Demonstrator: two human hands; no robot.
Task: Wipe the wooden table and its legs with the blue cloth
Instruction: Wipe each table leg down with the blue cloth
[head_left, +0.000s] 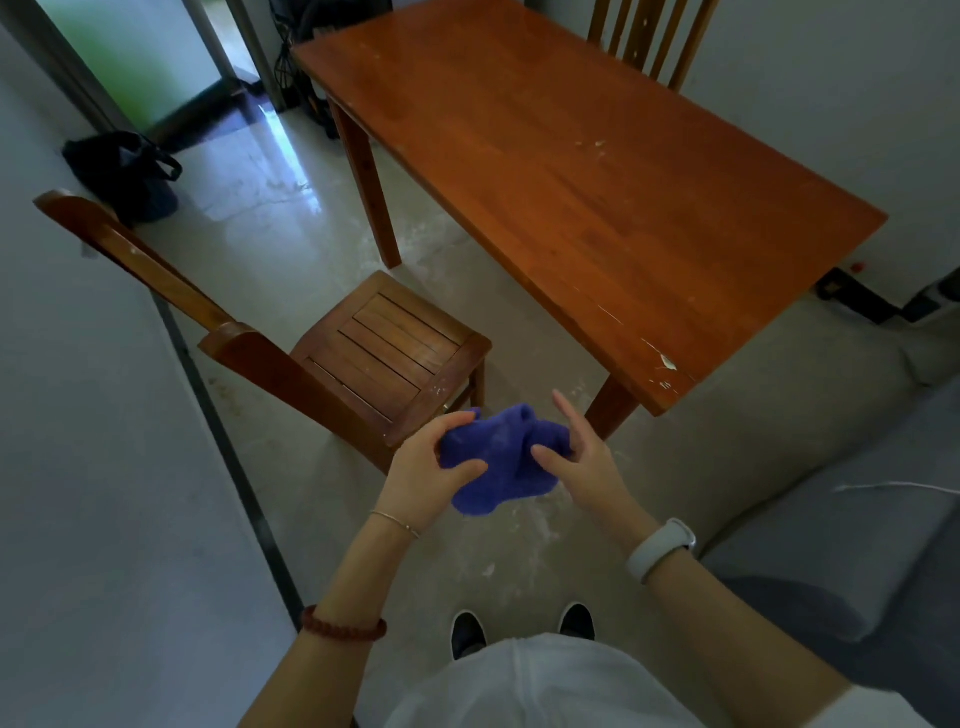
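Observation:
A crumpled blue cloth (501, 457) hangs in the air in front of me, above the floor, between both hands. My left hand (428, 475) grips its left side with curled fingers and thumb. My right hand (582, 457) holds its right side, thumb pressed on the cloth and fingers fairly straight behind it. The wooden table (597, 171) stands ahead to the right, its top bare with pale scuffs near the front corner. Its near leg (613, 405) is just right of my right hand; a far leg (369, 182) shows at the left.
A wooden chair (363, 353) stands left of the table, close to my left hand. Another chair back (649, 36) rises behind the table. A dark bag (124, 171) lies by the left wall. A grey sofa (852, 545) sits at the right.

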